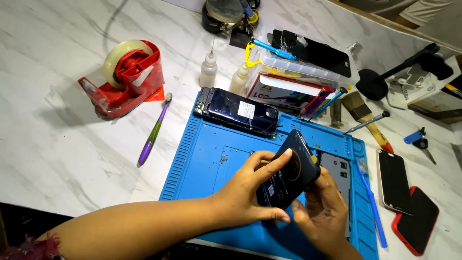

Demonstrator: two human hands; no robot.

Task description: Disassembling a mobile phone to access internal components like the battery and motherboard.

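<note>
Both hands hold a dark phone (288, 169) tilted above a blue work mat (207, 159). My left hand (248, 192) grips the phone's left side, thumb lying across its back. My right hand (322, 212) is under its lower right edge, fingers curled on it. A second dark phone (238, 111) lies flat at the mat's far edge. A grey phone frame (339, 168) lies on the mat, partly hidden behind the held phone.
A red tape dispenser (127, 77) and a purple-handled tool (153, 132) lie left of the mat. Two small bottles (209, 70), a stack of boxes (293, 79), screwdrivers and a brush (365, 118) are behind. A blue toothbrush (370, 202) and two phones (393, 180) lie right.
</note>
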